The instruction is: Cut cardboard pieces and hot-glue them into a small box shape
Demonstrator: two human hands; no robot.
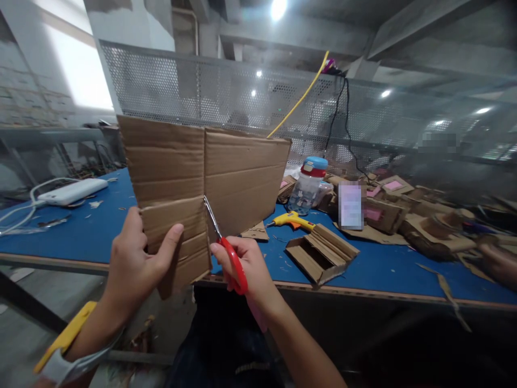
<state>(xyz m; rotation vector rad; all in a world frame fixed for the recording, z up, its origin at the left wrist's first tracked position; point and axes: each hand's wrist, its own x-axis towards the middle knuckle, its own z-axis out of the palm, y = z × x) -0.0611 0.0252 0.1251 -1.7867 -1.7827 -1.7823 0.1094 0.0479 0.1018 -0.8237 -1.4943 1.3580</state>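
My left hand (139, 256) grips the lower left part of a brown cardboard sheet (242, 178), thumb across its front. The sheet is held up over the table's front edge, creased, with a slit running up its lower middle. In my right hand (250, 269) is a pair of scissors (234, 264) with red handles. The metal blades point up and to the left, their tips at the upper end of the slit. The fingers behind the sheet are hidden.
On the blue table (258, 264) lie a yellow glue gun (291, 220), an open cardboard box (323, 256) and a white power bank (72, 191) with cable. A clear bottle (304, 188) stands behind. Cardboard pieces (436, 221) pile up at right, near another person's hand (498, 261). A perforated metal screen (242, 91) runs behind.
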